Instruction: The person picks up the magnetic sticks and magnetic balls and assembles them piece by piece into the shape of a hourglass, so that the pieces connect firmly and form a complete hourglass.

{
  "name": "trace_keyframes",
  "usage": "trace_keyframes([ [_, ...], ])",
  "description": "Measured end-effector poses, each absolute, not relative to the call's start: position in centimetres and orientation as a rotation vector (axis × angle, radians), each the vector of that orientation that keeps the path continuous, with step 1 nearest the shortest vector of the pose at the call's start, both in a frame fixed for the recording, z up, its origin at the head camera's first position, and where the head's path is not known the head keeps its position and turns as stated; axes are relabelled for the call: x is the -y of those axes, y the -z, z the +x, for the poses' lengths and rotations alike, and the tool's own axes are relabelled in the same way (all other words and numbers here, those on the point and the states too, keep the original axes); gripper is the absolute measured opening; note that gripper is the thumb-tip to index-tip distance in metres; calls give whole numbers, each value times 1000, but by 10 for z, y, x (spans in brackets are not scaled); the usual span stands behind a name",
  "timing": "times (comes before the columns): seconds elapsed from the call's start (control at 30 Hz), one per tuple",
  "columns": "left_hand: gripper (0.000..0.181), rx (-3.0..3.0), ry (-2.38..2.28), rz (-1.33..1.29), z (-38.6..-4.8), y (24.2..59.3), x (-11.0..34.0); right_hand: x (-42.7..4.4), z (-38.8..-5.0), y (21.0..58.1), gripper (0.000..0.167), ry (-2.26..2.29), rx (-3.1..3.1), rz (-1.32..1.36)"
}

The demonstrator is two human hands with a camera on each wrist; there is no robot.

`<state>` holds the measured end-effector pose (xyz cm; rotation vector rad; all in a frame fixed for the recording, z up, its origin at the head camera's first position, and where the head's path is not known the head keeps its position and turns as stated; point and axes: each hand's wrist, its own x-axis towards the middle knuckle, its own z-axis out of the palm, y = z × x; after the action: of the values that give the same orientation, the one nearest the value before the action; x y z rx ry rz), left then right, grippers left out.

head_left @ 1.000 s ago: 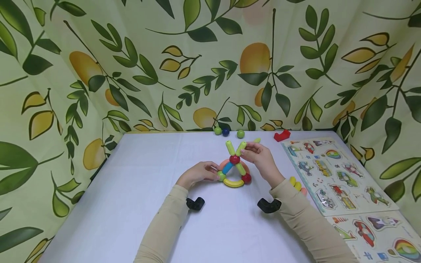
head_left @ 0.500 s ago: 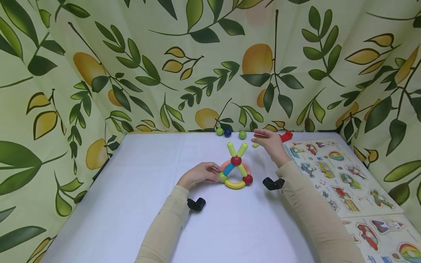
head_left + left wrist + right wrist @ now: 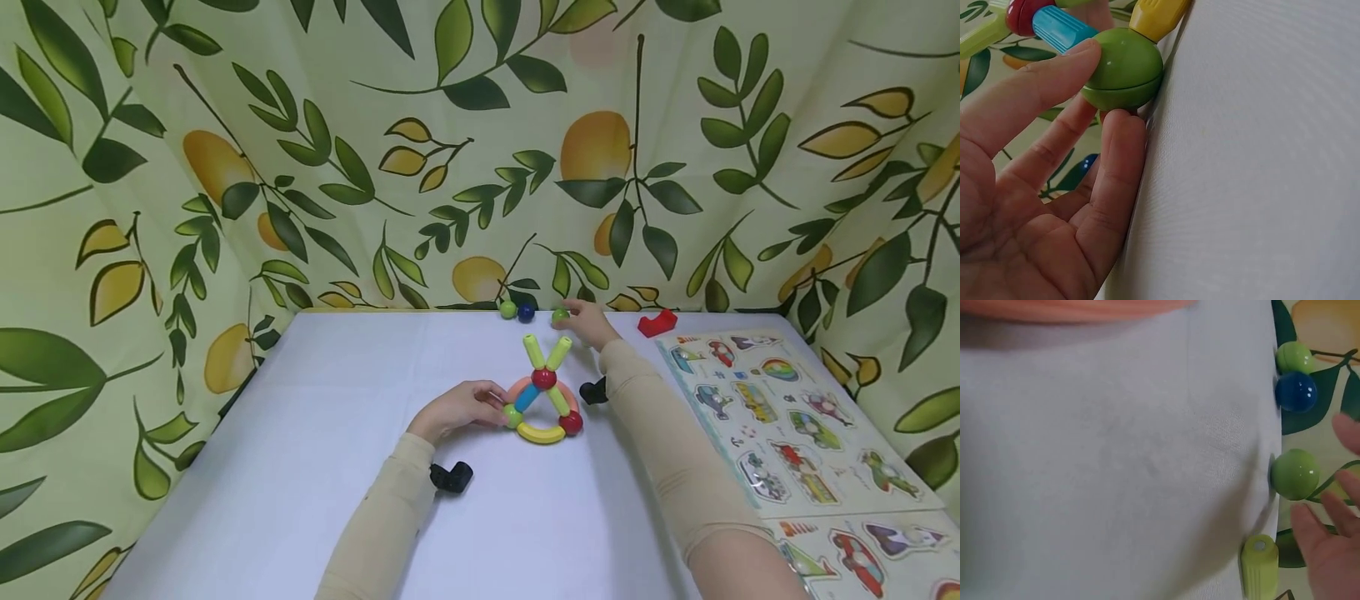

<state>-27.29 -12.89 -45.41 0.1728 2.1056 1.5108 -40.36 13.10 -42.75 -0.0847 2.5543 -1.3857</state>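
Note:
The left hand (image 3: 465, 407) pinches the green ball (image 3: 1125, 65) at the left corner of a built frame of sticks and balls. That frame has a blue stick (image 3: 528, 397), a yellow curved piece (image 3: 541, 434), a red ball (image 3: 571, 422) at its right corner and another red ball (image 3: 543, 378) on top, from which two light green sticks (image 3: 558, 352) point up. The right hand (image 3: 589, 322) is at a loose green ball (image 3: 559, 316) by the table's back edge; in the right wrist view its fingers (image 3: 1310, 528) are spread beside the ball (image 3: 1295, 474), not closed round it.
Another green ball (image 3: 507, 309) and a dark blue ball (image 3: 527, 312) lie at the back edge. A light green stick (image 3: 1260, 567) lies near the right hand. A red piece (image 3: 657, 322) and picture boards (image 3: 757, 379) are on the right.
The right hand has left the upper green sticks, moved away to the back right, then come left to the loose green ball. The left hand keeps its place at the corner ball.

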Motion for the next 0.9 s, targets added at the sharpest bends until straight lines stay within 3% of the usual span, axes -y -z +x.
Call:
trace_keyframes([
  [0.2, 33, -2109, -1505, 178, -272, 453, 129, -126, -411, 430, 68, 1200, -2588, -112],
  [0.4, 33, -2102, -1533, 181, -271, 453, 129, -121, -406, 433, 45, 1147, -2665, -238],
  [0.73, 32, -2107, -1508, 194, -270, 452, 128, -135, -342, 407, 50, 2026, -2147, -70],
  [0.9, 33, -2121, -1497, 174, -270, 451, 130, -137, -310, 392, 50, 2259, -2020, -47],
])
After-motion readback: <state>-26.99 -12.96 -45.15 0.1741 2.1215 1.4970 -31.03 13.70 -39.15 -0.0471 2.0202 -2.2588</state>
